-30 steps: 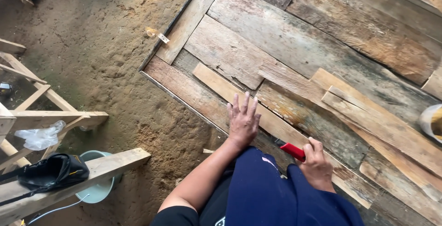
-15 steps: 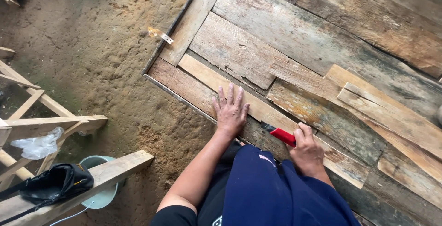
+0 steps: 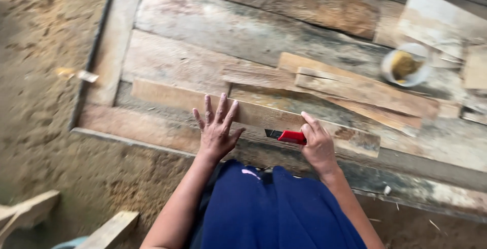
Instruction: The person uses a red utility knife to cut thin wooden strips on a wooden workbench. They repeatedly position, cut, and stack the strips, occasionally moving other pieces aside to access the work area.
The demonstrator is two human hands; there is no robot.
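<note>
Since half a second ago: shifted rightward across the worn boards, both hands. Head view: left hand spread flat, releasing nothing, pinning the pale plank, presumably to steady it. At three o'clock of it, right hand clenched around the red utility knife, blade at the plank's near edge; small bowl at two o'clock.

A red-handled utility knife with a dark blade (pointing left) is gripped low against a long, pale, weathered wooden plank that is pressed flat across grey boards.
</note>
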